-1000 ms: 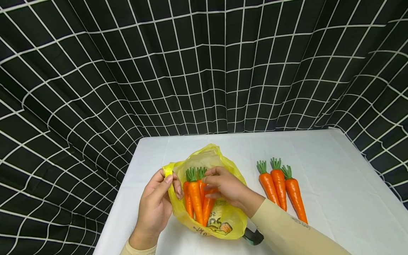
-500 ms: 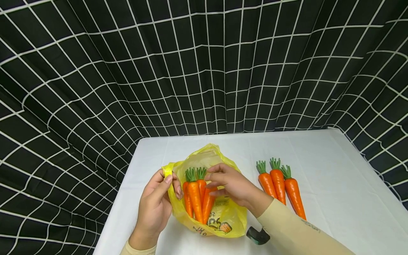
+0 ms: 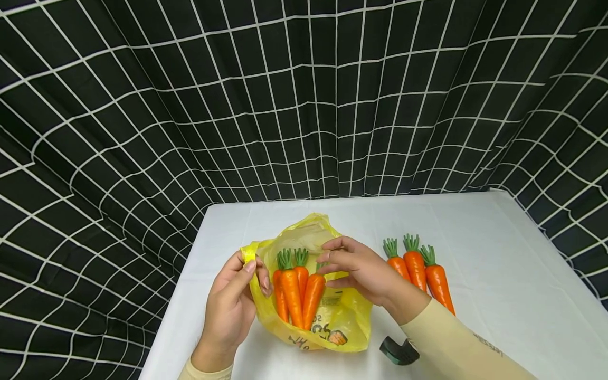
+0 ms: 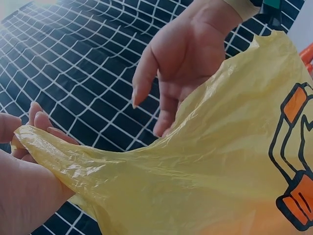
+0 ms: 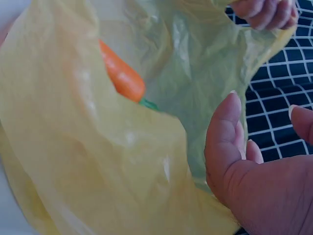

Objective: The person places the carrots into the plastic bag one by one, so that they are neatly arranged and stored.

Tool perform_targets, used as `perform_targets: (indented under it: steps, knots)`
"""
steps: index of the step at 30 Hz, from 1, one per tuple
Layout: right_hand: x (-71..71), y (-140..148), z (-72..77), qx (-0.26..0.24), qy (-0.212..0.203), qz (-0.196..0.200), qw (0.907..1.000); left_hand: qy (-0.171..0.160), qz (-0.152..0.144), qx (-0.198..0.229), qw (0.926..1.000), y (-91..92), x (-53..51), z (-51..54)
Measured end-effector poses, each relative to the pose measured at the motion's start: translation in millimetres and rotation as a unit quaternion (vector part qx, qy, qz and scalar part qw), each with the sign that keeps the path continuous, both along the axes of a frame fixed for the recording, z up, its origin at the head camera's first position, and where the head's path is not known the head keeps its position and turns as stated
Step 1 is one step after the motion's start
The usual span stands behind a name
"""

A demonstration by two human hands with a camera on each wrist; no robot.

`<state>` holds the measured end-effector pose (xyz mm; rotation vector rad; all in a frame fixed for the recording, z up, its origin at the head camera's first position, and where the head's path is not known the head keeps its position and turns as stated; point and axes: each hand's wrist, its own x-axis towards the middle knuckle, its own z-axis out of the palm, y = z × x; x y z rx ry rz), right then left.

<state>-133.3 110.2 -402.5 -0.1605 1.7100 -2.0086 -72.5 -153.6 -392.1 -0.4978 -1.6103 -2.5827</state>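
A yellow plastic bag (image 3: 353, 330) with printed lettering stands open-mouthed on the table. Thumb and fingers of my left hand (image 3: 233, 303) pinch its handle at the left rim. Inside, several orange carrots (image 3: 312, 298) with green tops lean side by side. At the bag's right rim is my right hand (image 3: 358, 269), fingers spread and bent a little, holding nothing. In the right wrist view one carrot (image 5: 124, 76) shows past the bag's edge, and the right palm (image 5: 269, 196) faces the opening. Thumb and fingers stand apart in the left wrist view.
Three more carrots (image 3: 439, 285) lie on the white table (image 3: 503, 253) right of the bag, partly behind the right forearm. A dark curved piece (image 3: 399, 351) sits beside the right sleeve. Black cloth (image 3: 304, 105) with a white grid hangs behind the table.
My right hand has drawn away to the right from the rightmost carrot in the bag, uncovering its top. My left hand keeps its grip on the handle, nearly still.
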Motion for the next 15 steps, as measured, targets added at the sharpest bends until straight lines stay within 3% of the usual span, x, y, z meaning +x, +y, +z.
perform_targets:
  steps: [15]
  knots:
    - [3.8,28,15.8,0.0,0.019,-0.022,0.9996,-0.001,-0.001,-0.006,1.0,-1.5,-0.8,0.8]
